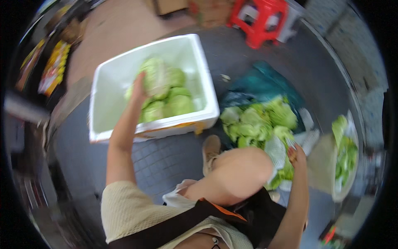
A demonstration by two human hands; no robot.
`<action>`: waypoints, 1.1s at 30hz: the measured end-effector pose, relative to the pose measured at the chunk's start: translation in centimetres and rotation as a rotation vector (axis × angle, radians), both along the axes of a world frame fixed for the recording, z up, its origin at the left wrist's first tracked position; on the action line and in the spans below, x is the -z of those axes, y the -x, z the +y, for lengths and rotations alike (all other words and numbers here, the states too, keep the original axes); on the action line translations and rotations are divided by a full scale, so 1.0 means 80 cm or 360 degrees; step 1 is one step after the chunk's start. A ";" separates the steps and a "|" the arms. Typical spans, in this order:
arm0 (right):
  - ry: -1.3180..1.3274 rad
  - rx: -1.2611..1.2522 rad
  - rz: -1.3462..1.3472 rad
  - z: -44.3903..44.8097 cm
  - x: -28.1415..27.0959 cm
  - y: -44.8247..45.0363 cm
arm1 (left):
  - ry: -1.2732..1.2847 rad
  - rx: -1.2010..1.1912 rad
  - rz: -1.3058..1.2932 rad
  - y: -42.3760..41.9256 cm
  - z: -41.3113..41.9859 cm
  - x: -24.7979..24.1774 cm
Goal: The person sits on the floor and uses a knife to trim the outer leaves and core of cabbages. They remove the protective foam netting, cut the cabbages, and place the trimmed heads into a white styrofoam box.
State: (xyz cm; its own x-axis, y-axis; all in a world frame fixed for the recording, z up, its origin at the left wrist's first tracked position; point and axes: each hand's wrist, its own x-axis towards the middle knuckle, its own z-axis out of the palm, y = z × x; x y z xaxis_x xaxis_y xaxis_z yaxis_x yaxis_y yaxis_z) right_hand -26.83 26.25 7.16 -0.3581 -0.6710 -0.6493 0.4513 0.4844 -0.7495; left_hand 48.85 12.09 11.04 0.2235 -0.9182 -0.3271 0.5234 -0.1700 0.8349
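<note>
My left hand (pixel 139 88) is inside a white foam box (pixel 207 90), its fingers against the side of a pale green cabbage (pixel 155 76). Several more cabbages (pixel 181 105) lie under and beside that one. On the right, my right hand (pixel 295 155) is over a pile of loose green leaves (pixel 252 124), beside a white foam mesh sleeve (pixel 276 152). Its fingers are partly curled at a whitish piece, likely mesh; whether they hold it is not clear. A dark green plastic bag (pixel 264 81) lies behind and under the leaves.
A pale bin (pixel 323 162) with leaves in it stands at the right. A red plastic stool (pixel 258 21) and cardboard boxes (pixel 211 12) are at the far side. Yellow packages (pixel 54 68) sit on the left. My knee and shoe are between the box and the leaves.
</note>
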 end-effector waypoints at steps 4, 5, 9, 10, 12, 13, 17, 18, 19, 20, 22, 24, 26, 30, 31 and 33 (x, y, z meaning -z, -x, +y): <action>-0.0063 -0.0134 0.0130 -0.020 -0.003 -0.039 | -0.0366 -0.0265 -0.1035 0.074 0.002 -0.023; -0.0038 -0.0237 0.0144 -0.021 0.002 -0.044 | -0.0411 -0.0222 -0.1787 0.081 -0.012 -0.023; 0.0134 0.0015 0.0642 -0.054 0.050 -0.054 | 0.0617 -0.0227 -0.3175 0.202 -0.077 -0.091; 0.0186 0.0100 0.0836 -0.064 0.065 -0.046 | 0.0769 0.0224 -0.2564 0.263 -0.085 -0.099; 0.0090 0.0035 0.1399 -0.097 0.066 -0.044 | 0.0912 0.0948 -0.1835 0.404 -0.072 -0.128; 0.0056 -0.0018 0.1663 -0.120 0.059 -0.046 | 0.0732 0.1646 -0.1530 0.454 -0.081 -0.118; 0.0419 -0.0419 0.1819 -0.210 0.059 -0.057 | 0.0433 0.3025 -0.1993 0.609 -0.116 0.034; 0.0547 -0.0548 0.2093 -0.223 0.081 -0.040 | 0.0586 0.3041 -0.2246 0.623 -0.124 0.090; 0.0641 -0.0690 0.2375 -0.222 0.098 -0.017 | 0.0422 0.2861 -0.2548 0.636 -0.136 0.125; 0.0728 -0.0910 0.2293 -0.212 0.104 -0.009 | 0.0208 0.2656 -0.2857 0.628 -0.157 0.159; 0.0711 -0.1107 0.2449 -0.160 0.089 0.000 | 0.0289 0.1468 -0.2666 0.603 -0.214 0.169; 0.0488 -0.1188 0.2158 -0.077 0.121 0.049 | 0.0727 0.0998 -0.2544 0.598 -0.277 0.129; 0.0531 -0.1329 0.2167 -0.027 0.129 0.062 | 0.0565 0.1070 -0.2528 0.617 -0.298 0.113; 0.0227 -0.0514 0.1678 -0.066 0.066 0.065 | 0.1482 0.1369 -0.2332 0.694 -0.244 0.123; 0.0297 -0.0460 0.1566 -0.080 0.060 0.073 | 0.1580 0.1386 -0.2409 0.713 -0.236 0.130; 0.0354 -0.0381 0.1367 -0.126 0.044 0.060 | 0.1040 0.1435 -0.2682 0.742 -0.231 0.116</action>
